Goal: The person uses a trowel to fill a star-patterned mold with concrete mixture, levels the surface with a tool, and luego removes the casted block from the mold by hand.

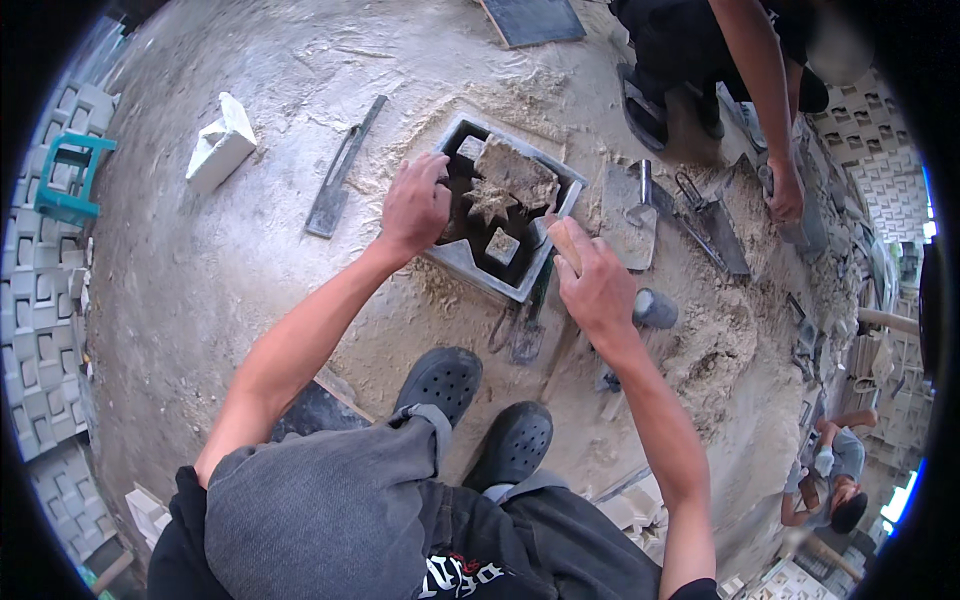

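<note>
Dusty tan floor (300, 75) is supporting a grey rectangular mould frame (472, 272). Crumbly tan material (515, 172) is covering part inside; dark gaps (458, 220) are standing unfilled. Left hand (415, 205), half-curled, is resting at its rim, grip unclear; right hand (597, 285) is clasping a wooden-handled tool (565, 243).

A teal stool (75, 178) stands at the left edge of the dusty floor (170, 300). Stacked pale blocks (45, 310) form a wall behind the stool and along the side below it. To the right of the stool, on the floor, sits an angular white block (222, 143). A dark flat board (533, 20) lies farther right of the stool and higher up. Well across from the stool are a dark-clothed co-worker (690, 50), more pale patterned blocks (860, 130) and, lower down, a second person in a grey top (848, 455).
</note>
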Demonstrator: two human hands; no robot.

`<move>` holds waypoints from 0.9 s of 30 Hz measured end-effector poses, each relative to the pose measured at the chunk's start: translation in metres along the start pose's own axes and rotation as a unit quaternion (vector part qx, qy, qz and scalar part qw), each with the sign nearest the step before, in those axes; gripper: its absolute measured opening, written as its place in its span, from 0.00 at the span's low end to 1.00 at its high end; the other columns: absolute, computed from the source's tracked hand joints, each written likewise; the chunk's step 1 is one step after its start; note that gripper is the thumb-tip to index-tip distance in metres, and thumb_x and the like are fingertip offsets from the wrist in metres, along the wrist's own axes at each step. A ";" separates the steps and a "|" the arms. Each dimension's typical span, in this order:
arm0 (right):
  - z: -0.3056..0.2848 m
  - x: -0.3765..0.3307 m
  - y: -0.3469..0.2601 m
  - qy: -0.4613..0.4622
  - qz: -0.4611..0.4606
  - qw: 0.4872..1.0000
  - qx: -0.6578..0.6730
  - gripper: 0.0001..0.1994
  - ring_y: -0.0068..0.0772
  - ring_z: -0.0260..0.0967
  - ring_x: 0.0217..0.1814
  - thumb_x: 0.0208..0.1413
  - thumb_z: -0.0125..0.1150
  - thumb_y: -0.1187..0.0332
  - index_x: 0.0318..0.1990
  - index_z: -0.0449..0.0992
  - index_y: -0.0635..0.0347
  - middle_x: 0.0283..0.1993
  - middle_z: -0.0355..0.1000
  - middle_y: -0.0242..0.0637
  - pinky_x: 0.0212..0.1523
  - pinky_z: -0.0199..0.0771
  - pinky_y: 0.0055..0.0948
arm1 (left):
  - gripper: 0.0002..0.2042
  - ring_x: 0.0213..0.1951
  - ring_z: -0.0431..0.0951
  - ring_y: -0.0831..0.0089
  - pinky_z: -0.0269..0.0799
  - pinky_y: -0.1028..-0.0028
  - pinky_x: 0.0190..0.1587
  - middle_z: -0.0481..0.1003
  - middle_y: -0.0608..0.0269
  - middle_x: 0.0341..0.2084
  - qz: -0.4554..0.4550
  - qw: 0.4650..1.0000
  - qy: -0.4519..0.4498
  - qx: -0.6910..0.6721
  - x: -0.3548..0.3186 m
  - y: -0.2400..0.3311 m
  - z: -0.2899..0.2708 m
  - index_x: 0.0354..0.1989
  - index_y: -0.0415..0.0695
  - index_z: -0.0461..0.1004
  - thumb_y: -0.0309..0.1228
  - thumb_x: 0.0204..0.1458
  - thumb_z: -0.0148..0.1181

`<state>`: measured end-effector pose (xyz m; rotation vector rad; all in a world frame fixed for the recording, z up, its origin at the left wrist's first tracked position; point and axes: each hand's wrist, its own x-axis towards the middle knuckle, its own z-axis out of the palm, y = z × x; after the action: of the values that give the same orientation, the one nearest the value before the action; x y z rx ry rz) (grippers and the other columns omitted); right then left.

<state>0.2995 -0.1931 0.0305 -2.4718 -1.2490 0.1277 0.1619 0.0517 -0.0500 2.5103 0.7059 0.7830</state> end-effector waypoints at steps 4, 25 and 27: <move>-0.007 -0.001 -0.013 -0.053 0.033 0.998 0.024 0.27 0.53 0.74 0.41 0.53 0.64 0.64 0.62 0.70 0.44 0.40 0.73 0.43 0.41 0.75 0.46 | 0.18 0.58 0.71 0.50 0.63 0.61 0.63 0.73 0.44 0.52 -0.051 0.997 0.012 -0.055 -0.005 -0.021 -0.008 0.53 0.37 0.71 0.25 0.54 0.46; -0.019 -0.012 0.009 0.009 0.058 0.995 0.074 0.25 0.57 0.74 0.45 0.53 0.64 0.64 0.61 0.72 0.50 0.45 0.76 0.48 0.44 0.75 0.47 | 0.28 0.72 0.50 0.53 0.41 0.56 0.73 0.58 0.47 0.68 0.096 0.974 -0.150 0.140 0.002 0.015 0.001 0.66 0.35 0.60 0.42 0.62 0.46; -0.019 -0.014 0.018 0.042 0.047 0.995 0.082 0.25 0.59 0.74 0.43 0.53 0.64 0.64 0.60 0.72 0.52 0.44 0.76 0.49 0.43 0.75 0.48 | 0.32 0.73 0.48 0.53 0.38 0.56 0.73 0.56 0.44 0.69 0.141 0.961 -0.193 0.142 -0.006 0.029 0.004 0.68 0.33 0.56 0.45 0.62 0.47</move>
<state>0.3095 -0.2197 0.0405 -2.3679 -1.0445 0.1436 0.1692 0.0246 -0.0404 2.9465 0.3483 0.2665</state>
